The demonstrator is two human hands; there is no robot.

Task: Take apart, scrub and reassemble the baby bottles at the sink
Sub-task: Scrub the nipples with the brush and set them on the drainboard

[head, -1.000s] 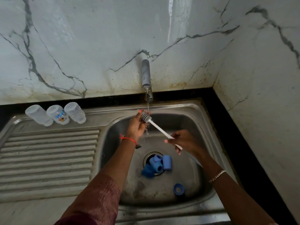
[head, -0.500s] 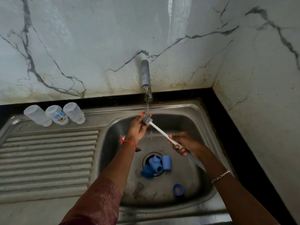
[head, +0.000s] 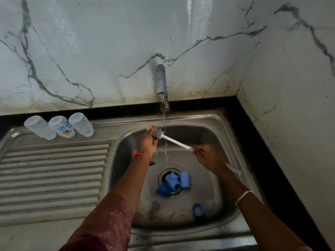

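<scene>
At the bottom of the frame your forearms reach in over the front rim of the sink point(head: 181, 234), the left one in a maroon sleeve point(head: 107, 223). Just past them, lower centre right, a single blue ring point(head: 198, 209) lies on the basin floor, apart from the rest. In the middle of the basin a pile of blue caps and collars point(head: 175, 182) sits on the drain, a spot that, I judge, holds them within reach and under the run-off. Higher up, your right hand point(head: 210, 158) has its grip closed round the white handle of the brush point(head: 176, 141), well back from the head, which gives you leverage to twist it. Your left hand point(head: 149, 142) has its grip curled round the ribbed brush head. It looks as though you are rubbing the head clean, though I cannot tell whether a small part lies in that palm. The water stream point(head: 164, 120) falls just right of the head, across the handle, so the rinse drops straight into the basin from the tap point(head: 161, 80). In the upper left, three clear bottles point(head: 60, 126) sit side by side, touching, at the back of the ribbed drainboard point(head: 54, 169), out of the splash. Which end is down I cannot tell. They are well apart from their blue parts, so reassembly is not yet begun. Behind runs the black worktop point(head: 252, 142), then the marble wall point(head: 108, 42)
</scene>
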